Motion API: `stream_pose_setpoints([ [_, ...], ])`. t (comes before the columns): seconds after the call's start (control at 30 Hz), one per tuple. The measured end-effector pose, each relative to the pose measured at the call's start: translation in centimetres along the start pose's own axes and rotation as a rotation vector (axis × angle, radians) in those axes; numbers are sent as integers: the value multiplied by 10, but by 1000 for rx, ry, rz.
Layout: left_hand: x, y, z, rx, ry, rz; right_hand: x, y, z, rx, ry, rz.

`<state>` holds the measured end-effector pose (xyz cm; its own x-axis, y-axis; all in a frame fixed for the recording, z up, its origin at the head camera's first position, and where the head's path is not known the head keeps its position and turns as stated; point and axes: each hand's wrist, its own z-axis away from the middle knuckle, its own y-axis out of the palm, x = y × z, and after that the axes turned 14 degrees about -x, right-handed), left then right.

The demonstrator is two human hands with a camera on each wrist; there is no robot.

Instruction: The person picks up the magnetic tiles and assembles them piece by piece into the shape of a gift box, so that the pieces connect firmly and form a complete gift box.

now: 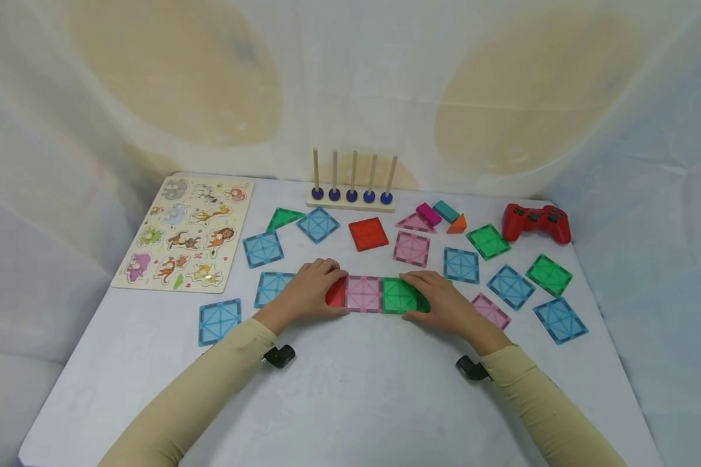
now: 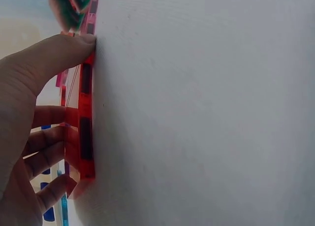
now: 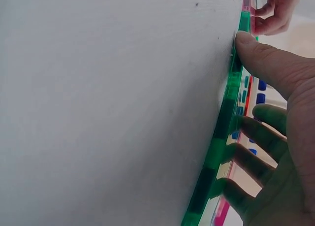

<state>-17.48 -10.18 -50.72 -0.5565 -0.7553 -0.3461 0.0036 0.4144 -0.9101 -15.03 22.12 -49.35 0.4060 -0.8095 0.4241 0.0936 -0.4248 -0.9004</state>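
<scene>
Three magnetic tiles make a row at the table's middle: a red tile, a pink tile and a green tile. My left hand grips the red tile, its thumb at the near edge and fingers across the far side, hiding much of it. On the right, my right hand holds the green end of the row, thumb on the green near edge and fingers spread behind it. More green shows under that palm.
Blue tiles and other coloured tiles lie around the row. Behind stand a peg stacker and small blocks. An animal puzzle board lies left; a red game controller lies back right.
</scene>
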Motion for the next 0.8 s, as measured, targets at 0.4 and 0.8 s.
stream_pose_setpoints([
  [0.4, 0, 1, 0, -8, -2, 3, -18, -13, 18, -80, 19, 27],
  [0.8, 0, 0, -1, 2, -24, 20, -53, -39, 58, -89, 176, 65],
])
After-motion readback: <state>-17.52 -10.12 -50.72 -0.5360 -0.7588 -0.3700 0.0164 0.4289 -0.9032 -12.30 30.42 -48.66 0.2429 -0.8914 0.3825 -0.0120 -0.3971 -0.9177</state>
